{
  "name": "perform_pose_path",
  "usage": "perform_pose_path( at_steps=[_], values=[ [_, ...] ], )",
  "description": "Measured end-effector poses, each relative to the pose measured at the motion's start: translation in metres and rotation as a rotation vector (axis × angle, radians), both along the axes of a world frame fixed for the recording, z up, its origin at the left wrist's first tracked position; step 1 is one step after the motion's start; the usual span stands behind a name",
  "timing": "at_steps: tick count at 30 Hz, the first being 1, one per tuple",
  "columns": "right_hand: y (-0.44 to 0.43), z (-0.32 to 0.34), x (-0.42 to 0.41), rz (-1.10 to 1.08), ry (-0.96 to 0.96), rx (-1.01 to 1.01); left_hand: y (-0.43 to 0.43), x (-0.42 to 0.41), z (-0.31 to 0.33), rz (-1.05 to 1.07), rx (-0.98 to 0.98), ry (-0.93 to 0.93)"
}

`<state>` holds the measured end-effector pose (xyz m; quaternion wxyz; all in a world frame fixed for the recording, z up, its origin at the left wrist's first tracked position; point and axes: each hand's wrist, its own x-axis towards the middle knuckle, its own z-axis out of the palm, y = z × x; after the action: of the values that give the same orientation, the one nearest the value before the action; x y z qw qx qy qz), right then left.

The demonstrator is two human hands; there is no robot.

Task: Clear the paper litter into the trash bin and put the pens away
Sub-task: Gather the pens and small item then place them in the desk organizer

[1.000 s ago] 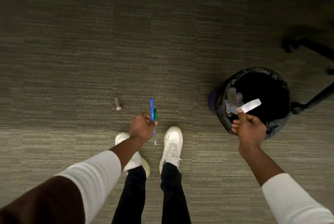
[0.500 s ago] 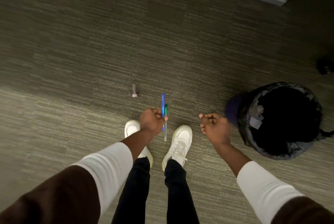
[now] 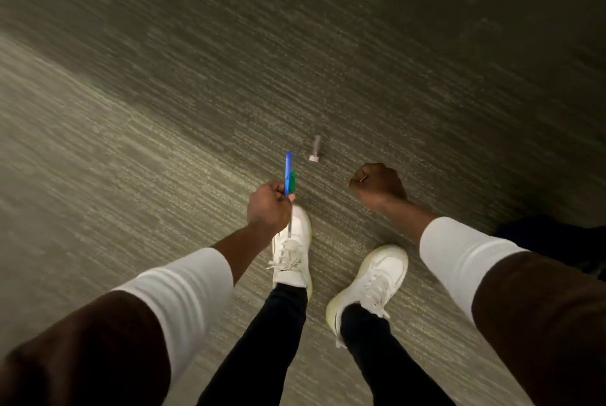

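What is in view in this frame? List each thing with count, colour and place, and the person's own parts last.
pens: two, one blue and one green, held together in the left hand
small cylinder: one, grey with a pale end, lying on the carpet beyond the hands; too blurred to identify
carpet: one, grey-green striped, covers the floor
dark object: one, black, at the right edge behind the right arm; cannot tell what it is
shoes: two, white, on the carpet
left hand: one, closed around the pens
right hand: one, closed in a fist, nothing visible in it
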<state>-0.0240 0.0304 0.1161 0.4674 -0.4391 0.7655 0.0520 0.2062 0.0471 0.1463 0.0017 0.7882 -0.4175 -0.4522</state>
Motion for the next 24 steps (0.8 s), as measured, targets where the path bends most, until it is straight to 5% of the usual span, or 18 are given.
perform_pose_path(
  at_steps=[9,15,20,24],
  values=[
    [-0.043,-0.091,0.044,0.639,0.051,-0.408,-0.026,0.030,-0.082,0.035,-0.003,0.064],
    [-0.067,-0.130,0.066,1.014,0.188,-0.482,-0.031,0.044,-0.113,0.062,-0.025,0.084],
    [-0.049,-0.139,0.072,1.021,0.327,-0.437,-0.023,0.054,-0.110,0.104,0.028,0.113],
    [-0.017,-0.112,0.063,0.699,0.274,-0.363,-0.017,0.058,-0.089,0.142,0.054,0.183]
  ],
)
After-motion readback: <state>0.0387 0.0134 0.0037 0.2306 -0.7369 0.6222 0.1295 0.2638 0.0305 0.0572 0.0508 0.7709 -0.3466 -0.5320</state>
